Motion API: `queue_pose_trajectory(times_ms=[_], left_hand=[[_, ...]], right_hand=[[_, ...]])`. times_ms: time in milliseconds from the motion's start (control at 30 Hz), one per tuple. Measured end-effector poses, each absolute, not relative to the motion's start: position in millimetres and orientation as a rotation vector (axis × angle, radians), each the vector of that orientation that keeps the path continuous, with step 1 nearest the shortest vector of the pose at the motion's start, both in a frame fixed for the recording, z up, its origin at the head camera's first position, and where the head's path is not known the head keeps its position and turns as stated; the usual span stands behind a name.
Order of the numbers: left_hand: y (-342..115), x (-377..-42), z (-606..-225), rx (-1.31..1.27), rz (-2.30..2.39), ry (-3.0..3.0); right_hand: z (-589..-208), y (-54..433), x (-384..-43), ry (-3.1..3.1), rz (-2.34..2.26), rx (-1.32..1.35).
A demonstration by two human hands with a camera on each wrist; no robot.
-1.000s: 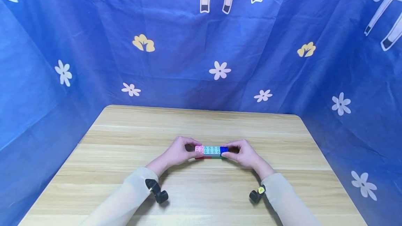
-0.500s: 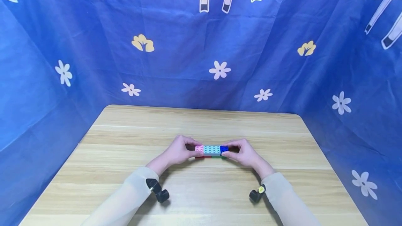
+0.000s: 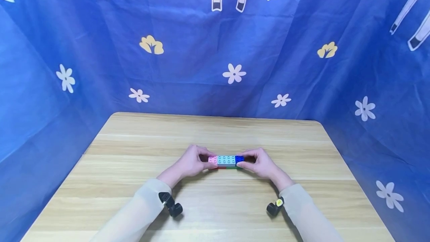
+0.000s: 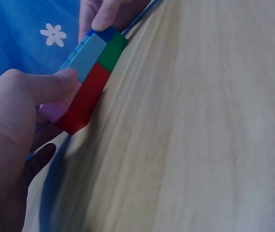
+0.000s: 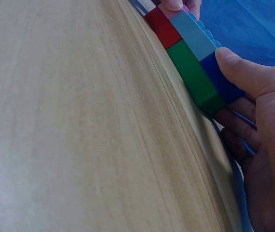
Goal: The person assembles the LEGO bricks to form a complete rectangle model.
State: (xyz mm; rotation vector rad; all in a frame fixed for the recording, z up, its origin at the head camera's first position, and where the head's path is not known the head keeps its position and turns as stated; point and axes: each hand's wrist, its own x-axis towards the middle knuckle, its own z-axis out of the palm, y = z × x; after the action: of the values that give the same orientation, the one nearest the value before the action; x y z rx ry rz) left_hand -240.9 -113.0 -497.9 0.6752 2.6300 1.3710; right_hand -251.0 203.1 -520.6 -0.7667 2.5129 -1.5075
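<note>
A two-layer row of toy building bricks lies across the middle of the wooden table. On top are a pink brick (image 3: 212, 159), a light blue brick (image 3: 226, 160) and a dark blue brick (image 3: 239, 159). Beneath them sit a red brick (image 4: 86, 99) and a green brick (image 5: 191, 72), end to end. My left hand (image 3: 193, 161) pinches the pink brick at the left end between thumb and fingers. At the other end, my right hand (image 3: 261, 164) pinches the dark blue brick the same way. The layers are pressed flush together in both wrist views.
The pale wooden table (image 3: 215, 204) spreads around the bricks on every side. Blue fabric (image 3: 188, 66) printed with flowers and animals hangs behind it and along both sides. A small black camera (image 3: 175, 209) is strapped at the left wrist, another black camera (image 3: 273, 208) at the right.
Both hands keep their hold on the bricks, which stay in place. The left forearm has shifted very slightly to the right, and the head view has tilted a little.
</note>
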Motion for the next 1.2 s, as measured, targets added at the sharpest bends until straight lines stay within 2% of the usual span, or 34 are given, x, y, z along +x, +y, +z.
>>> queue_pose_trajectory(times_ms=[1200], left_hand=[[-118.2,-238.2,-504.6,0.711,1.401,2.632]], right_hand=[[-511.4,206.3,-248.5,2.495,-1.517,-0.824]])
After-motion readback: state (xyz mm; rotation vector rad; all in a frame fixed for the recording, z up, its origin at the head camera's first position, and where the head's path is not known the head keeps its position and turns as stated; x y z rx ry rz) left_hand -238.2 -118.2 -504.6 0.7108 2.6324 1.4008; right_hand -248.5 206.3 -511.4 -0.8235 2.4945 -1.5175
